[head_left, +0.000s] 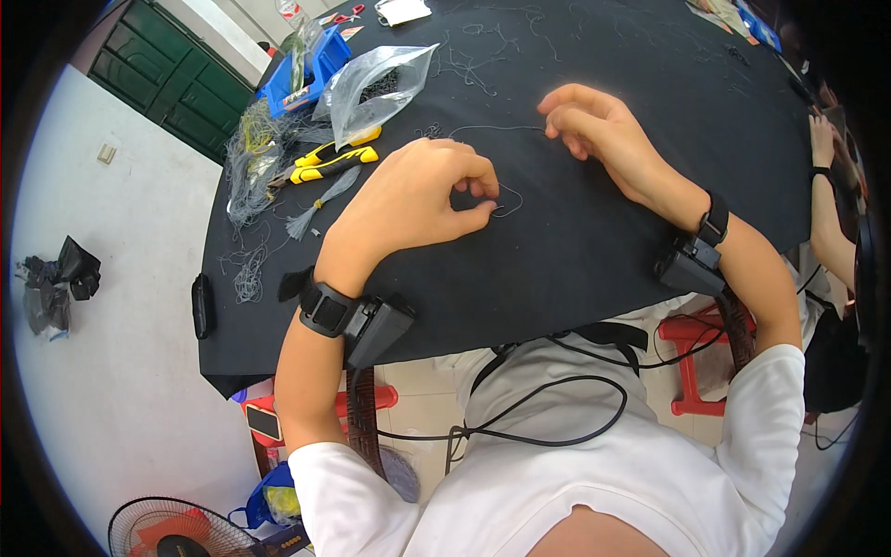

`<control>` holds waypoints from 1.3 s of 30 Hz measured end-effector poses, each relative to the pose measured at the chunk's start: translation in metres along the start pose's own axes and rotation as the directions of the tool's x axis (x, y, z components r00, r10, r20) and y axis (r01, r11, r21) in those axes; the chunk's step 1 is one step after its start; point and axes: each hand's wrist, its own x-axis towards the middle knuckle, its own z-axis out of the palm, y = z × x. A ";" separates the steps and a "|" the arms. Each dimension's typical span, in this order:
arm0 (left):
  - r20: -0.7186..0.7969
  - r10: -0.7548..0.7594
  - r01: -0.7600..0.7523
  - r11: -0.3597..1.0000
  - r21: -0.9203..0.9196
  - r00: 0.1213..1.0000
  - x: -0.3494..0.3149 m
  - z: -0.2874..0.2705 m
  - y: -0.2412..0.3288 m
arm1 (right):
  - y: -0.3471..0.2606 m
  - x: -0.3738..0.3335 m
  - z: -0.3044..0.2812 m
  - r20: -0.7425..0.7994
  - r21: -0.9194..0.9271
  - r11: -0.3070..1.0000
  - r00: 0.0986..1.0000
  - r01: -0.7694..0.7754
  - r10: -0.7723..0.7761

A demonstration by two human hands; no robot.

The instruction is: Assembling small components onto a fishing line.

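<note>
A thin grey line (497,127) arcs over the black cloth between my two hands. My left hand (413,195) is closed in a pinch on it, thumb against forefinger; a small loop curls out past the fingertips. Whether something tiny, such as a hook, sits in that pinch is too small to tell. Higher and to the right, my right hand (603,139) pinches the line's other stretch, its remaining fingers curled loosely. Just left of my left hand lie yellow-and-black pliers (334,167) and a tied bundle of grey line (325,200).
A clear plastic bag (376,93) with dark bits and a blue bin (311,70) stand at the far left, beside tangled line (251,167). Red scissors (350,14) lie farther back. Another person's hand (821,141) rests at the right edge. Black cables (557,441) cross my lap.
</note>
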 end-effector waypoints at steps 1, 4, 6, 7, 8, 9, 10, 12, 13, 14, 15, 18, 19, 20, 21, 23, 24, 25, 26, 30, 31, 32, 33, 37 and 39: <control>0.042 -0.025 0.025 1.000 -0.001 0.999 0.000 0.000 0.000 | 0.000 0.000 0.000 0.000 -0.001 1.000 1.000 0.000 0.000; 0.022 -0.027 0.028 0.997 -0.068 0.999 0.000 0.010 -0.007 | -0.002 0.000 0.002 0.000 -0.008 1.000 1.000 -0.012 0.012; 0.030 -0.052 0.055 0.994 -0.097 0.998 0.002 0.015 -0.008 | -0.001 0.000 0.002 -0.004 -0.008 1.000 1.000 -0.008 0.008; 0.041 -0.076 0.080 0.989 -0.127 0.996 0.003 0.016 -0.008 | -0.002 -0.001 0.002 -0.005 -0.009 1.000 1.000 -0.007 0.007; 0.040 -0.075 0.079 0.989 -0.127 0.996 0.003 0.017 -0.008 | -0.002 -0.001 0.002 -0.009 -0.014 1.000 1.000 -0.011 0.011; 0.041 -0.108 0.113 0.985 -0.131 0.993 0.004 0.018 -0.009 | -0.002 -0.001 0.002 -0.015 -0.019 1.000 1.000 -0.016 0.015; 0.042 -0.142 0.146 0.980 -0.135 0.989 0.005 0.019 -0.009 | -0.002 -0.001 0.000 -0.016 -0.020 1.000 1.000 -0.015 0.015; 0.015 -0.203 0.203 0.968 -0.148 0.979 0.008 0.018 -0.004 | 0.000 0.000 -0.005 0.036 -0.008 0.998 0.997 -0.063 0.063; -0.012 -0.264 0.259 0.952 -0.163 0.964 0.009 0.017 -0.002 | 0.001 0.000 -0.005 0.034 -0.010 0.998 0.997 -0.063 0.063; -0.013 -0.261 0.256 0.953 -0.164 0.965 0.011 0.021 -0.003 | 0.001 0.000 -0.003 0.117 -0.051 0.996 0.991 0.067 -0.061; -0.093 -0.297 0.225 0.863 -0.453 0.950 0.011 0.024 -0.005 | 0.000 -0.001 0.001 0.209 -0.079 0.976 0.961 0.201 -0.181; -0.205 -0.322 0.054 0.641 -0.765 0.924 0.012 0.025 -0.002 | -0.013 -0.006 0.010 0.423 -0.096 0.966 0.889 0.239 -0.177; -0.236 -0.314 0.011 0.620 -0.784 0.920 0.013 0.024 0.000 | -0.015 -0.008 0.012 0.464 -0.058 0.985 0.878 0.161 -0.117; -0.269 -0.306 -0.035 0.598 -0.800 0.913 0.012 0.022 0.002 | -0.008 -0.006 0.010 0.516 -0.043 0.996 0.855 0.082 -0.048; -0.282 -0.298 -0.053 0.597 -0.801 0.912 0.013 0.022 0.004 | -0.009 -0.006 0.007 0.536 -0.077 0.992 0.843 0.103 -0.046; -0.376 -0.446 -0.034 0.607 -0.794 0.812 0.013 0.019 0.006 | -0.012 -0.008 0.008 0.489 -0.083 0.985 0.867 0.153 -0.094; -0.434 -0.492 -0.047 0.619 -0.784 0.754 0.013 0.018 0.009 | -0.022 -0.010 0.004 0.486 -0.105 0.980 0.868 0.169 -0.098; -0.448 -0.517 -0.041 0.621 -0.783 0.729 0.011 0.018 0.000 | -0.029 -0.009 0.002 0.424 -0.132 0.974 0.898 0.185 -0.113; -0.462 -0.540 -0.036 0.622 -0.782 0.704 0.010 0.019 -0.008 | -0.035 -0.007 -0.002 0.359 -0.161 0.966 0.924 0.201 -0.133; -0.490 -0.609 -0.068 0.583 -0.810 0.623 0.007 0.021 -0.019 | -0.069 -0.009 -0.029 0.221 -0.381 0.878 0.951 0.288 -0.216; -0.475 -0.611 -0.080 0.559 -0.825 0.633 0.007 0.022 -0.018 | -0.075 -0.011 -0.036 0.247 -0.434 0.851 0.948 0.295 -0.203; -0.457 -0.613 -0.089 0.534 -0.841 0.644 0.008 0.024 -0.017 | -0.084 -0.014 -0.043 0.225 -0.464 0.837 0.952 0.291 -0.207; -0.430 -0.616 -0.066 0.523 -0.850 0.660 0.007 0.023 -0.013 | -0.092 -0.017 -0.047 0.271 -0.548 0.775 0.943 0.315 -0.192; -0.221 -0.568 0.070 0.445 -0.893 0.793 0.007 0.022 -0.007 | -0.133 -0.036 -0.061 0.339 -0.784 0.521 0.936 0.338 -0.095; -0.104 -0.496 0.131 0.417 -0.899 0.862 0.008 0.025 0.002 | -0.149 -0.045 -0.073 0.331 -0.804 0.489 0.938 0.337 -0.102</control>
